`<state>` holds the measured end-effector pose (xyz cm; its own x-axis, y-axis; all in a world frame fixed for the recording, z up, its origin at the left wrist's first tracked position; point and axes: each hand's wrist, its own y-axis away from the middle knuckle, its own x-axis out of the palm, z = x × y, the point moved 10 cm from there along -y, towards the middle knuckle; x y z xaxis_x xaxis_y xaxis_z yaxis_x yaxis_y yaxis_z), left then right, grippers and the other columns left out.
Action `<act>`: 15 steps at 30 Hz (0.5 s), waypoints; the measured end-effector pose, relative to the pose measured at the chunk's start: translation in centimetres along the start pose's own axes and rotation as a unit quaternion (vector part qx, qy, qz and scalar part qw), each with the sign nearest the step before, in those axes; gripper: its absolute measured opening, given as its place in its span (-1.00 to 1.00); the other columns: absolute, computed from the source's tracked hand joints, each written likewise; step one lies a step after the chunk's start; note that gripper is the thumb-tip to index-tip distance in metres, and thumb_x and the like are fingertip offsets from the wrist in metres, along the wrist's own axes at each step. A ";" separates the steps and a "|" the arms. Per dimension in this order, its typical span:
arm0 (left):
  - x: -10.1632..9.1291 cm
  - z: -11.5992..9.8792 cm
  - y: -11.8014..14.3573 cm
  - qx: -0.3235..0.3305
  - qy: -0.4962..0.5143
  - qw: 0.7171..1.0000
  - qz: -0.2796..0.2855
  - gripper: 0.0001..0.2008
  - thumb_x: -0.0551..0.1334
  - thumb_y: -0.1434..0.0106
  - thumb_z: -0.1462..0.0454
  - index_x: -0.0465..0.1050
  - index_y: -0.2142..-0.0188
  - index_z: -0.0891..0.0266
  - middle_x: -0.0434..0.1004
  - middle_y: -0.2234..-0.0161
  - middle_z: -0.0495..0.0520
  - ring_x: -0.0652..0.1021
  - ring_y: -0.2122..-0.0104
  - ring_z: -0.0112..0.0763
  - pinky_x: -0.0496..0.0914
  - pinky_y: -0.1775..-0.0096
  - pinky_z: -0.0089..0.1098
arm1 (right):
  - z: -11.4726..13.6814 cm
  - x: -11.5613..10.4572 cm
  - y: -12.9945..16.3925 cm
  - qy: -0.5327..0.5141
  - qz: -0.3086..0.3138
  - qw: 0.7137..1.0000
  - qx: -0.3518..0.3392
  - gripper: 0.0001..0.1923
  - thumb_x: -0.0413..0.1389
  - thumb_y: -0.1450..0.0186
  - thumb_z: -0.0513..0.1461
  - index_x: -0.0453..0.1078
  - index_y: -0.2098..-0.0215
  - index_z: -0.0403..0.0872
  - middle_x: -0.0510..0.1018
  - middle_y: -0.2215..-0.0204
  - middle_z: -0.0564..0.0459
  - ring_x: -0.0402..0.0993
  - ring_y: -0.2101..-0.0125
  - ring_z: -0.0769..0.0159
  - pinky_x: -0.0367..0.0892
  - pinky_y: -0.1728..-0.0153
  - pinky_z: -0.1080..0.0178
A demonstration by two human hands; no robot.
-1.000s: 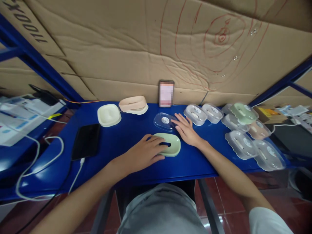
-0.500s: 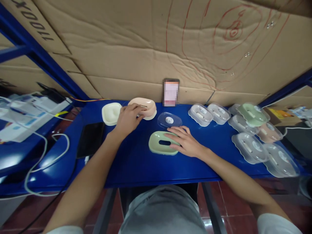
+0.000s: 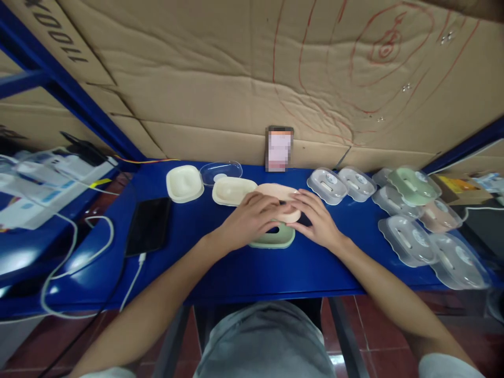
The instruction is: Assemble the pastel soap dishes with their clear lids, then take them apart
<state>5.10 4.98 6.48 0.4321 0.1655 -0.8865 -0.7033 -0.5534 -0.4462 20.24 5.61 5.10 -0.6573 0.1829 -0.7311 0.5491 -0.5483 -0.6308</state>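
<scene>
A pink oval soap dish (image 3: 277, 190) with a slot is held between my two hands, just above the green slotted soap dish (image 3: 271, 241) on the table. My left hand (image 3: 250, 218) covers the pink dish's left and front side, fingers closed on it. My right hand (image 3: 317, 220) grips its right end, thumb below and fingers on top. To the left lie a cream dish (image 3: 234, 191), a squarish cream dish (image 3: 184, 184) and a clear lid (image 3: 221, 171) behind them. My hands hide much of both slotted dishes.
Several lidded soap dishes (image 3: 409, 239) crowd the right side of the blue table (image 3: 236, 278). A phone (image 3: 147, 226) with a cable lies left. A small blurred-out device (image 3: 279, 149) leans on the cardboard wall (image 3: 177, 79). Power strips (image 3: 71, 181) and cables sit far left.
My left hand has carried the pink dish right, off the cream dish, to above the green one. My right hand has risen from the green dish onto the pink one. The nearer clear lid is now hidden.
</scene>
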 end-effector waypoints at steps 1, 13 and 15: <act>-0.1 1.6 0.5 -0.027 0.003 1.000 0.009 -0.58 0.15 -0.53 0.29 0.37 -0.34 0.13 0.55 -0.18 0.23 0.52 -0.21 -0.11 0.31 -0.28 -0.01 | -0.5 0.0 0.0 -0.005 -0.006 1.000 0.013 -0.36 0.27 -0.45 -0.04 0.25 -0.43 0.13 0.47 -0.31 -0.13 0.30 -0.40 -0.09 0.32 -0.38 -0.25; -0.3 13.4 5.6 -0.209 0.016 0.971 0.118 -0.67 0.18 -0.44 0.17 0.54 -0.12 0.14 0.57 -0.22 0.20 0.52 -0.26 0.01 0.40 -0.27 0.04 | -5.4 2.7 1.2 -0.036 0.073 0.986 0.143 -0.59 0.09 -0.55 -0.08 0.37 -0.31 0.03 0.24 -0.48 -0.20 0.12 -0.50 -0.04 0.18 -0.45 -0.24; -2.3 13.0 4.9 -0.208 0.025 0.977 0.047 -0.66 0.18 -0.47 0.10 0.53 -0.12 0.16 0.58 -0.21 0.20 0.54 -0.24 0.00 0.42 -0.26 0.01 | -5.4 2.6 1.1 -0.037 0.057 0.987 0.144 -0.57 0.10 -0.54 -0.08 0.35 -0.33 0.05 0.25 -0.47 -0.21 0.16 -0.48 -0.03 0.21 -0.44 -0.22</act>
<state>-6.70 12.47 4.69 0.4110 0.0633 -0.9094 -0.4558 -0.8497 -0.2652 21.94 9.90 1.13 -0.6411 0.0521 -0.7657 0.4590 -0.7736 -0.4369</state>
